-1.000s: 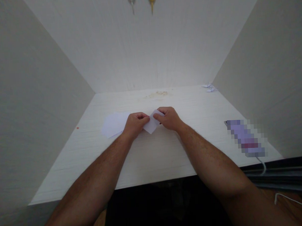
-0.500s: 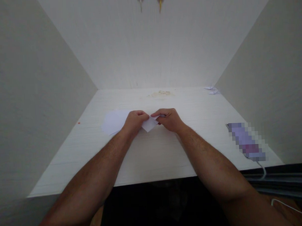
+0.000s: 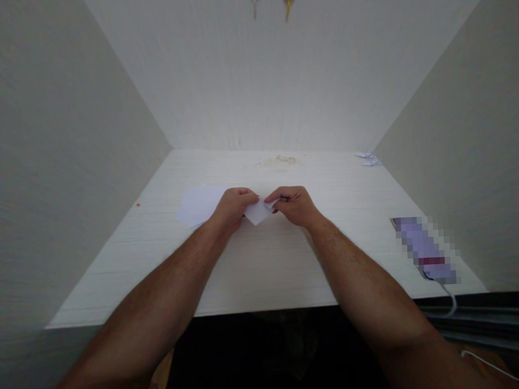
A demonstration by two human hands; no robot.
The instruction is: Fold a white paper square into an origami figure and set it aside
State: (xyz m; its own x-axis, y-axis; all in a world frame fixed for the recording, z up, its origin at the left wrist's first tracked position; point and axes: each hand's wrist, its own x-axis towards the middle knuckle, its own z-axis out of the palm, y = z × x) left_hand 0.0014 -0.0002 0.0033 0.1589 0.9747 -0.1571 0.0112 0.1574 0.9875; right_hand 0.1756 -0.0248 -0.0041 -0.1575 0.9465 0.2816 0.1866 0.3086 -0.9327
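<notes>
A small white piece of folded paper [image 3: 256, 215] is held between both hands just above the table, one corner pointing down toward me. My left hand [image 3: 235, 206] pinches its left side between thumb and fingers. On the right side, my right hand [image 3: 296, 204] grips a raised flap of the same paper. Parts of the paper are hidden behind the fingers. Beside my left hand lie loose white paper sheets [image 3: 197, 204], partly covered by that hand and forearm.
The white table [image 3: 263, 269] has walls on three sides. A blurred-out phone-like device [image 3: 423, 247] with a white cable [image 3: 452, 303] lies at the right. Small folded paper pieces [image 3: 370, 158] rest in the far right corner. A brownish stain [image 3: 284, 159] marks the back.
My right fingers have drawn slightly away from the left ones, and a flap of the paper now shows at the right thumb. The camera view has shifted a little.
</notes>
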